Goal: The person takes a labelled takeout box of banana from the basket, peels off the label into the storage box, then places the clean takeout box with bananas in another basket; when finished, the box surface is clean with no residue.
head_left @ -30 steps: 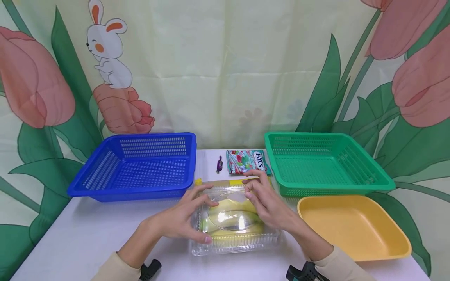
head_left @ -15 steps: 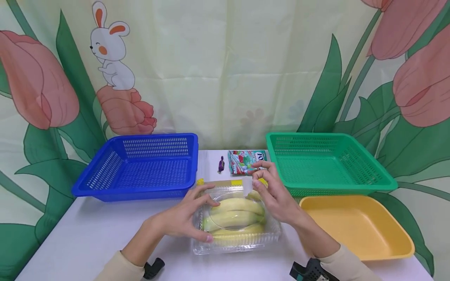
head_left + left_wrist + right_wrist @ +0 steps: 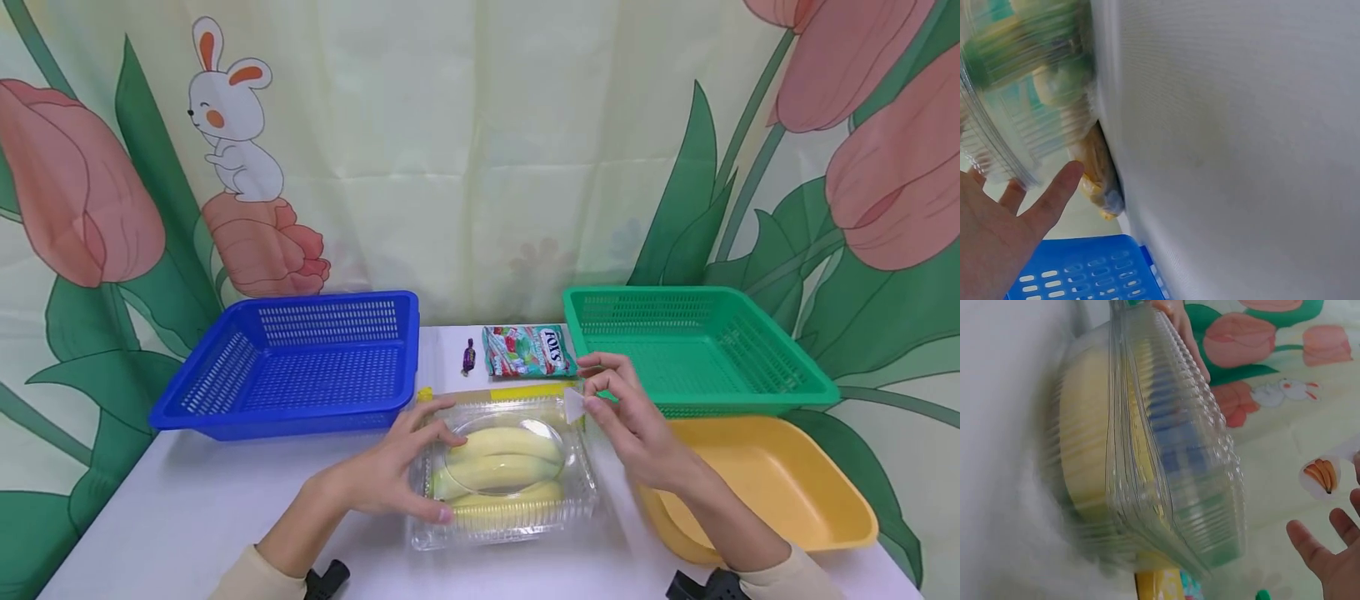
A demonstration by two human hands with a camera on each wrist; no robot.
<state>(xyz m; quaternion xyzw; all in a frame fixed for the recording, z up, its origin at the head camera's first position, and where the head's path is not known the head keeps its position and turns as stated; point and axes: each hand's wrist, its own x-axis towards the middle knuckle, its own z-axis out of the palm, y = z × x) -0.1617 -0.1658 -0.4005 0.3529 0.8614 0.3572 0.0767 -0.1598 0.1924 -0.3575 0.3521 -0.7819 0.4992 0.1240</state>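
Note:
A clear plastic clamshell box (image 3: 517, 525) with several bananas (image 3: 498, 471) inside sits at the table's front middle. Spread over its left end, my left hand (image 3: 408, 467) touches the lid, thumb towards the near edge. My right hand (image 3: 637, 425) pinches a small whitish label (image 3: 573, 405) above the box's far right corner. In the right wrist view, a banana picture (image 3: 1320, 475) shows on this label beside my fingertips (image 3: 1300, 534).
Behind the box lie a yellow and brown packet (image 3: 528, 392), a purple-wrapped candy (image 3: 468, 357) and a Fox's candy bag (image 3: 528, 350). A blue basket (image 3: 281, 417) stands left, a green basket (image 3: 701, 400) right, with a yellow tray (image 3: 795, 542) in front of it.
My right hand has moved right, away from over the lid. The label came into view in its fingers and travelled with it. My left hand stays on the box.

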